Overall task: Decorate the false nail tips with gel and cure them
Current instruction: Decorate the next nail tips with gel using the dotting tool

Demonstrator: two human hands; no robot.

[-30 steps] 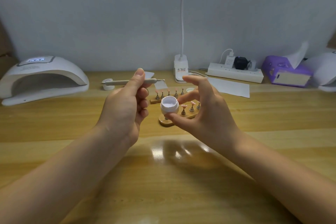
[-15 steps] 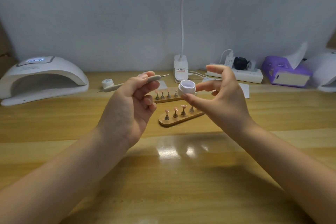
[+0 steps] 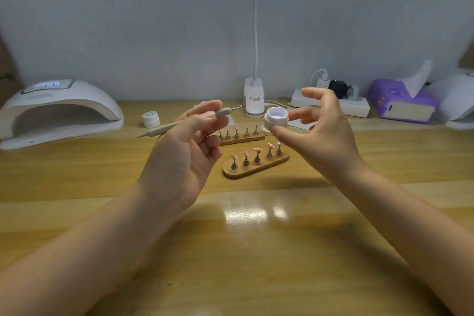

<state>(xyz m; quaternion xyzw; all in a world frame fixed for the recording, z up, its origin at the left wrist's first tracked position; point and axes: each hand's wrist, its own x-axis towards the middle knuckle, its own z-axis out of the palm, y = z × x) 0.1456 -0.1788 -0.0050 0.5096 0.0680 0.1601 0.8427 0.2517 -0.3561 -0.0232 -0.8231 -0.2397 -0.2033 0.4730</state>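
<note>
left hand [image 3: 179, 161]: pinching tool [image 3: 189, 122] | right hand [image 3: 323, 136]: pinching open jar [image 3: 275, 120], above nail stand [image 3: 256, 165]

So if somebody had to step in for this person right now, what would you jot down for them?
Left hand holds the dotting tool up off the table. Right hand pinches the open gel pot; its lid lies by the far stand. Pink nail tips sit on the near stand and far stand, between the hands. Curing lamp waits at far left, display lit. I cannot tell if any tip is decorated yet. Left to do: load the tool, decorate, cure.
</note>
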